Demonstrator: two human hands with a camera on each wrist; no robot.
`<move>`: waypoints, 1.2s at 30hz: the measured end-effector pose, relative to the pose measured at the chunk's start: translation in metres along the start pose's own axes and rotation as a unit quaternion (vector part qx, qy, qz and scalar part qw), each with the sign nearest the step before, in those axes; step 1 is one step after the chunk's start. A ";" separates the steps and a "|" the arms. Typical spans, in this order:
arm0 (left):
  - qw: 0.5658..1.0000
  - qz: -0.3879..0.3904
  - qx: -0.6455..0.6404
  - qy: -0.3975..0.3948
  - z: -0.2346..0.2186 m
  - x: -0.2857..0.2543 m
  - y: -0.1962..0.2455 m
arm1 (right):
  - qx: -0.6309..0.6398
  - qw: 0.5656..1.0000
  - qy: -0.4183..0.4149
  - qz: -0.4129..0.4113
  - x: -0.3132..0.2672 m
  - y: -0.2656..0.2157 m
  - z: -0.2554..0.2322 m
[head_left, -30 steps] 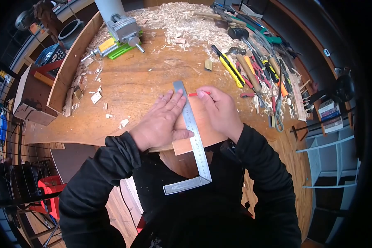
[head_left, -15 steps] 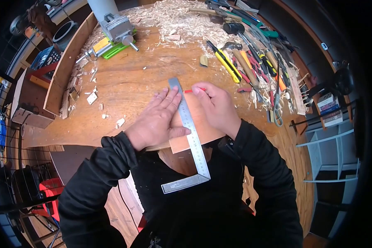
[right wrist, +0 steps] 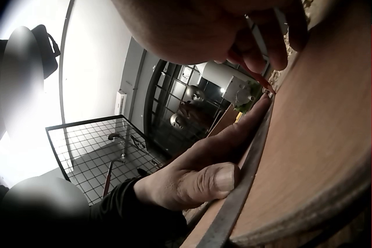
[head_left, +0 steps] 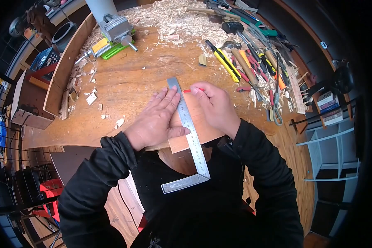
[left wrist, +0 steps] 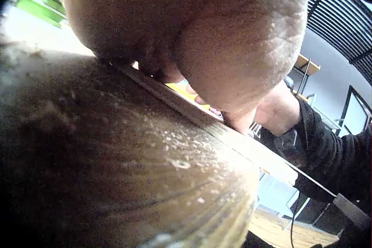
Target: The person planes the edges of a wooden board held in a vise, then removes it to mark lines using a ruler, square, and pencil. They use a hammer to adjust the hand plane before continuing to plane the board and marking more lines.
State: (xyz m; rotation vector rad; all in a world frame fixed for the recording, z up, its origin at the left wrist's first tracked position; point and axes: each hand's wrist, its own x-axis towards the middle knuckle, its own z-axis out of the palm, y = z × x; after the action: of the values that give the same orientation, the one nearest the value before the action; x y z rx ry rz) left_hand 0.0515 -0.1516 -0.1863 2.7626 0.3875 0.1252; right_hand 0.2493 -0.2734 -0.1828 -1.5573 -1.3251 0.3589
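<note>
Wood chips (head_left: 91, 98) are lying on the brown table (head_left: 128, 76) to the left of my left hand (head_left: 153, 120), which is pressing, fingers straight, on the steel square (head_left: 190, 126) and the thin board (head_left: 203, 126) beneath it. To its right, my right hand (head_left: 215, 107) is pinching a thin red stick (head_left: 188, 90) beside the square's blade. Hand tools (head_left: 244, 64) are lying beyond that hand, rightward, and pale shelving (head_left: 330, 180) is standing farther right.

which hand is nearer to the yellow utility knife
Right. The right hand, pinching the red pencil, lies on the near side of the utility knife. The left hand, flat across the steel square, is farther off, to the left.
</note>
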 end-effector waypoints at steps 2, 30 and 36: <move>1.000 0.000 0.002 -0.002 0.000 0.000 0.000 | 0.001 1.000 0.000 -0.004 0.000 -0.002 -0.001; 1.000 0.003 -0.008 0.005 0.002 0.002 -0.002 | 0.025 0.998 -0.012 0.052 -0.111 -0.048 -0.049; 1.000 0.002 -0.016 0.007 0.001 0.001 -0.002 | 0.038 0.997 -0.038 0.053 -0.104 -0.043 -0.041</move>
State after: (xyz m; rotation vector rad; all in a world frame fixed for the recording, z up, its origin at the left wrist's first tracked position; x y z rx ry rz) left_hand 0.0517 -0.1502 -0.1877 2.7322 0.3809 0.1514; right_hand 0.2195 -0.3884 -0.1674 -1.5657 -1.2741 0.5332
